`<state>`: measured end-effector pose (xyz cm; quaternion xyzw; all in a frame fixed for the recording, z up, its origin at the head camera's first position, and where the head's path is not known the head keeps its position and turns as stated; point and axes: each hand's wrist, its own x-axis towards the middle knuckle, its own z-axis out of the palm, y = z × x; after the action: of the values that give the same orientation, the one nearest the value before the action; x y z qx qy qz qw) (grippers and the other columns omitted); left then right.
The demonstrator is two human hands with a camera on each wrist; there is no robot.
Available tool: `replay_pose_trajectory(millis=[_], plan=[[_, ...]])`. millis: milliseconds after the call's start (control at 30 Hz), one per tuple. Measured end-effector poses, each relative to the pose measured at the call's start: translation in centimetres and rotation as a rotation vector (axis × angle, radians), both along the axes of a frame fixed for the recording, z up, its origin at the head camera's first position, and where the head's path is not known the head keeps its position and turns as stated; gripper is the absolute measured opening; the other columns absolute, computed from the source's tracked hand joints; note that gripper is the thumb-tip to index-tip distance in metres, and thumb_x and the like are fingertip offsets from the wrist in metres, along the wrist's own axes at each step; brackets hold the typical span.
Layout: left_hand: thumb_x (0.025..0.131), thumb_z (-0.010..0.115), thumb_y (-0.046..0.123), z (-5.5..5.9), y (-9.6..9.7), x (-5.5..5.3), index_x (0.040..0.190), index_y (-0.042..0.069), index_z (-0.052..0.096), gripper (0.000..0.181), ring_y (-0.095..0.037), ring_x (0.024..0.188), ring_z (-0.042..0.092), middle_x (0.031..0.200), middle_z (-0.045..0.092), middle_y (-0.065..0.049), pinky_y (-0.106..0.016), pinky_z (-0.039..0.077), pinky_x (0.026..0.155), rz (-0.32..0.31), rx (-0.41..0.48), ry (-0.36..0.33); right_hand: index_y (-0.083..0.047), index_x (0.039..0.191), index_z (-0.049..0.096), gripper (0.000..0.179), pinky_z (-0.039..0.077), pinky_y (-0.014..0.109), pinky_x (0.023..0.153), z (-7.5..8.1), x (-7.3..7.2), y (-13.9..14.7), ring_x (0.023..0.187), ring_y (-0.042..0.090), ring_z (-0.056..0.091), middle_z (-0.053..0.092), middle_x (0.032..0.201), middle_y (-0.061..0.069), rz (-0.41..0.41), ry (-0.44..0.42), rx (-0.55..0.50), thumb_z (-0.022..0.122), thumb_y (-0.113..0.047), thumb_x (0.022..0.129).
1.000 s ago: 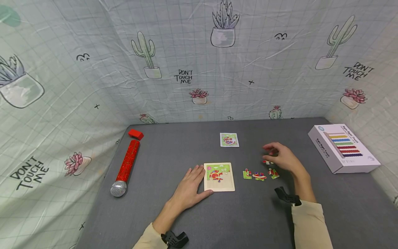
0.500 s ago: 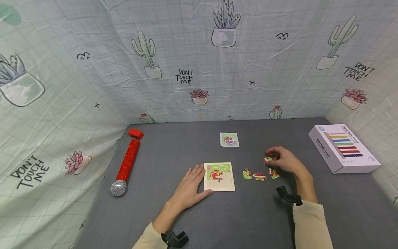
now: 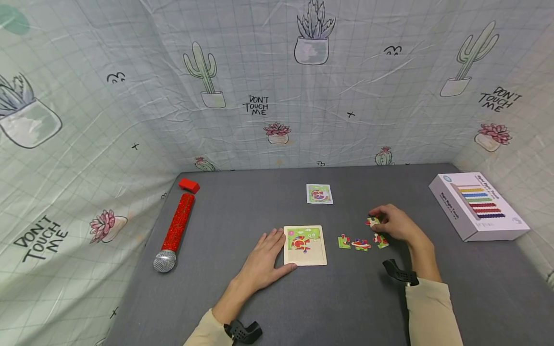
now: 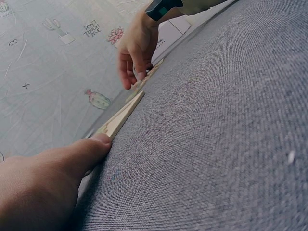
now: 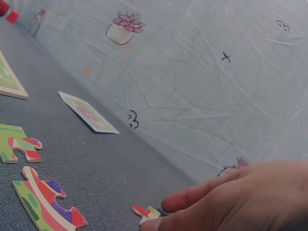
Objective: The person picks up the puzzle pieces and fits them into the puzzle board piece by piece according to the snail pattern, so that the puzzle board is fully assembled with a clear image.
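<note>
My left hand (image 3: 263, 263) lies flat with straight fingers along the left side of a wooden puzzle board (image 3: 319, 258). Its thumb touches the board's near edge, as the left wrist view also shows. A green-and-red picture fills the board's upper part; bare wood shows below. Farther right, my right hand (image 3: 397, 224) pinches a small jigsaw piece (image 3: 371, 221) between thumb and index finger, low over the table. In the right wrist view part of this piece (image 5: 147, 211) sticks out past the thumb. Beside it lie several loose pieces, among them a striped one (image 3: 361, 245) and a green-cornered one (image 3: 344, 243).
A small picture card (image 3: 319, 194) lies behind the board. At the right stands a white box (image 3: 476, 206) with coloured bars printed on it. A red microphone (image 3: 176, 230) and a red block (image 3: 189, 186) lie at the left. Patterned cloth (image 3: 277, 86) hangs behind the table.
My right hand has shifted slightly right and toward me, its thumb and index finger closing on a jigsaw piece, which now shows more. The left hand and the board have stayed put.
</note>
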<state>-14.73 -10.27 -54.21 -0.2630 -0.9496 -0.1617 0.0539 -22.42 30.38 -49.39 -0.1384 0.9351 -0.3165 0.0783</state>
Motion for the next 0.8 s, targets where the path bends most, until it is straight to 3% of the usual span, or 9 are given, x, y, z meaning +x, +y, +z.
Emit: replay_pose_trajectory(millis=[500, 800], plan=[[0.09, 0.062, 0.06, 0.06, 0.02, 0.01, 0.149, 0.001, 0.046, 0.085, -0.028, 0.15, 0.036, 0.159, 0.042, -0.012, -0.046, 0.028, 0.125, 0.002, -0.001, -0.004, 0.004, 0.112, 0.067, 0.029, 0.047, 0.032, 0.069, -0.09, -0.02, -0.23, 0.083, 0.021, 0.055, 0.059, 0.095, 0.016, -0.059, 0.02, 0.017, 0.075, -0.009, 0.087], [0.09, 0.063, 0.06, -0.06, 0.02, 0.01, 0.149, 0.001, 0.046, 0.085, -0.028, 0.149, 0.037, 0.158, 0.043, -0.012, -0.046, 0.029, 0.125, 0.0, 0.002, 0.006, 0.003, 0.112, 0.065, 0.019, 0.049, 0.031, 0.069, -0.18, -0.08, -0.15, 0.081, 0.018, 0.06, 0.068, 0.094, 0.014, -0.1, 0.032, -0.027, 0.066, -0.006, 0.095]])
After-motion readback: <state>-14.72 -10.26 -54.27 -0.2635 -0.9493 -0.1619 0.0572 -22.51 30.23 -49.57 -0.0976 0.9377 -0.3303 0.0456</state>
